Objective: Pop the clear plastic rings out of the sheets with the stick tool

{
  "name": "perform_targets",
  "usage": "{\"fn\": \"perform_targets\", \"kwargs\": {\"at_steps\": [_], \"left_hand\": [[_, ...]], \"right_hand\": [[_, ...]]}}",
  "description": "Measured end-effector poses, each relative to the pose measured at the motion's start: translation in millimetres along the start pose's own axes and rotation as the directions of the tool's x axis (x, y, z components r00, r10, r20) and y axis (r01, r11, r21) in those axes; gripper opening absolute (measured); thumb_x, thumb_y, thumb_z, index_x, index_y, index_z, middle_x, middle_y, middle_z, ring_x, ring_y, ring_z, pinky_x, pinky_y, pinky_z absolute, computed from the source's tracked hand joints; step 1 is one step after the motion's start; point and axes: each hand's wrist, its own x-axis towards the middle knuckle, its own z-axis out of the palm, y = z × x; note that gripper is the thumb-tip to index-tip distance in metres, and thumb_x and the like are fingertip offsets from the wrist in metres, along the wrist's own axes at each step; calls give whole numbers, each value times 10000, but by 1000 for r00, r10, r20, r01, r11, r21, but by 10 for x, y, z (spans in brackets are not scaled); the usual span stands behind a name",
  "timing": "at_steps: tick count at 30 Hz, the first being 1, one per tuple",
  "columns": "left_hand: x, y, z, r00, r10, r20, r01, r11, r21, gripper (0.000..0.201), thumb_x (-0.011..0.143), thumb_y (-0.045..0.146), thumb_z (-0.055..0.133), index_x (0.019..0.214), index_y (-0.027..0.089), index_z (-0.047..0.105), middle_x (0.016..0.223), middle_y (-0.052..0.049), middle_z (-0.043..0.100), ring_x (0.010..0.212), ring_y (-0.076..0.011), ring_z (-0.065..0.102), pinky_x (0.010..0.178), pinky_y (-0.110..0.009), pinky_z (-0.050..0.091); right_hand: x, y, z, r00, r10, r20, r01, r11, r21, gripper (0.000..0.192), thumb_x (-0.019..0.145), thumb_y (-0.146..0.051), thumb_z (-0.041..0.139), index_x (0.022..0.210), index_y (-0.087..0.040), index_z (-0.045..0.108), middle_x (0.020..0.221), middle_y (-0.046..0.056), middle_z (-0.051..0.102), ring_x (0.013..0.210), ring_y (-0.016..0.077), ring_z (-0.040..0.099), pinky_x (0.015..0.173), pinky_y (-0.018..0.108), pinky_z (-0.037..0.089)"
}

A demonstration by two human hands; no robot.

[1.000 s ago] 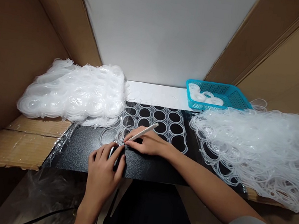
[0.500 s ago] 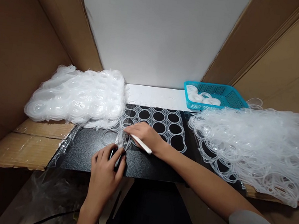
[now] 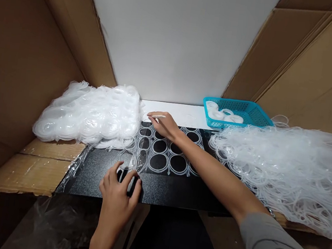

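My left hand (image 3: 119, 194) is at the front of the black tabletop, its fingers bent and spread around a dark rounded object (image 3: 131, 185), mostly covered by the hand. Farther back, my right hand (image 3: 166, 125) is closed on a slim white stick-like tool (image 3: 159, 116), over the far edge of a clear plastic sheet. This sheet (image 3: 167, 163) lies flat on the tabletop and bears rows of round outlines, with black showing through them. My right forearm hides part of its right side. Loose clear film (image 3: 127, 158) lies just beyond my left fingertips.
A thick stack of clear ring-patterned sheets (image 3: 94, 115) stands at left. Tangled clear ring sheets (image 3: 289, 161) heap up at right. Behind them, a blue basket (image 3: 249, 107) holds several white rings (image 3: 234, 119). Cardboard walls (image 3: 317, 67) flank a pale back panel (image 3: 177, 40).
My right hand has moved away from me with the white stick, from the sheet's near left part to its far edge. My left hand stays by the dark object, its fingers spread wider.
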Motion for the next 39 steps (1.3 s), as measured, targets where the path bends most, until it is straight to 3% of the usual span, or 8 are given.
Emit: {"fn": "perform_targets", "kwargs": {"at_steps": [4, 8, 14, 21, 27, 33, 36, 39], "left_hand": [[272, 0, 27, 995, 98, 36, -89, 976, -198, 307, 1010, 329, 573, 1293, 226, 632, 1457, -162, 557, 1371, -331, 541, 1129, -547, 462], [513, -60, 175, 966, 200, 165, -152, 953, -263, 406, 1028, 366, 550, 1409, 225, 568, 1477, -145, 584, 1371, -308, 564, 1137, -517, 486], [463, -117, 252, 962, 185, 200, -149, 972, -180, 413, 1026, 399, 560, 1377, 188, 608, 1444, -156, 600, 1342, -323, 566, 1131, -556, 480], [436, -114, 256, 967, 194, 165, -162, 969, -187, 399, 1012, 379, 576, 1382, 235, 610, 1438, -133, 611, 1340, -323, 568, 1140, -560, 473], [437, -105, 252, 962, 216, 168, -187, 967, -175, 413, 1016, 362, 563, 1407, 232, 598, 1449, -118, 616, 1384, -318, 533, 1171, -540, 446], [459, -2, 238, 964, 199, 176, -191, 980, -58, 437, 1003, 357, 561, 1408, 201, 607, 1442, -128, 636, 1370, -356, 525, 1146, -569, 431], [459, 10, 241, 963, 196, 185, -191, 980, -48, 435, 1010, 354, 552, 1414, 198, 597, 1445, -128, 632, 1369, -359, 515, 1135, -571, 430], [451, -12, 242, 965, 192, 177, -184, 981, -62, 433, 1014, 363, 553, 1417, 205, 584, 1444, -130, 623, 1366, -352, 517, 1134, -565, 432]], "right_hand": [[-219, -131, 90, 994, -9, 113, -11, 984, 175, 241, 1012, -291, 604, 1158, -224, 783, 1210, 75, 784, 1113, 232, 721, 1012, 408, 550], [-505, -205, 182, 979, 94, 181, -145, 945, 295, 179, 977, -302, 664, 1097, -246, 785, 1158, 48, 798, 1093, 213, 730, 1014, 371, 551], [-588, -144, 208, 969, 98, 226, -173, 923, 343, 107, 955, -282, 683, 985, -258, 783, 1072, 30, 804, 1020, 210, 737, 994, 367, 555], [-593, -140, 241, 967, 96, 235, -171, 930, 326, 107, 954, -310, 689, 978, -281, 789, 1074, 14, 803, 1051, 215, 733, 1006, 359, 552], [-628, -146, 297, 973, 41, 227, -103, 958, 269, 158, 986, -304, 646, 1012, -273, 798, 1103, 21, 802, 1080, 210, 730, 1039, 352, 536], [-644, -132, 303, 975, -59, 215, -5, 958, 286, 173, 1006, -282, 626, 1041, -234, 788, 1109, 52, 801, 1074, 209, 729, 1004, 371, 549], [-666, -131, 334, 964, -190, 186, 157, 971, 182, 183, 1033, -267, 595, 1079, -220, 766, 1103, 61, 798, 1048, 202, 724, 981, 369, 535], [-692, -161, 384, 924, -330, 193, 343, 938, -40, 194, 1048, -218, 567, 1120, -190, 744, 1120, 102, 785, 1017, 216, 717, 933, 374, 514]]}}
